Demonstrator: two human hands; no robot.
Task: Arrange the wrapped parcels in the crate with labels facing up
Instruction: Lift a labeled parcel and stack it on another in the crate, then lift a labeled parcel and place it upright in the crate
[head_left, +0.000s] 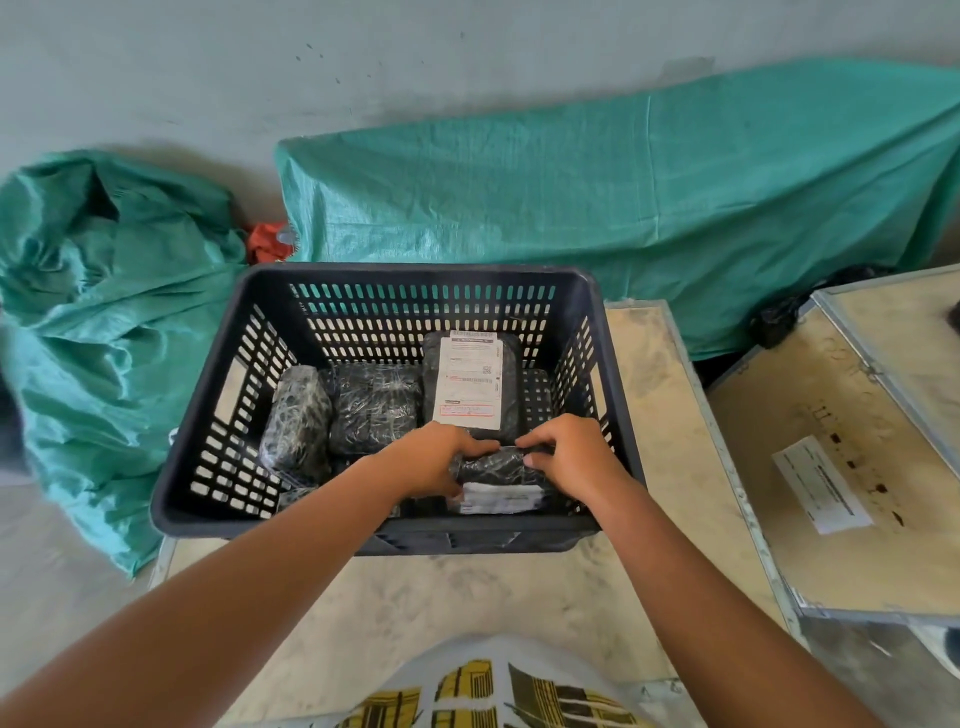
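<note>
Gripping a black wrapped parcel (496, 467) from both ends, I am holding it low inside the dark slotted crate (613, 374), against its near wall. My left hand (434, 460) is clamping one end and my right hand (574, 457) is pinching the other, fingers curled over the top. A white label (501, 498) is showing just below my hands, facing up, though I cannot tell whether it belongs to this parcel or to one beneath it. Just beyond my hands, a labelled parcel (470, 382) is already lying label up. To the left of it, two more parcels (374, 408) are showing only black wrap, so I am judging them unfinished. By my reckoning the job is partly done. The crate is sitting on the bench (467, 597).
</note>
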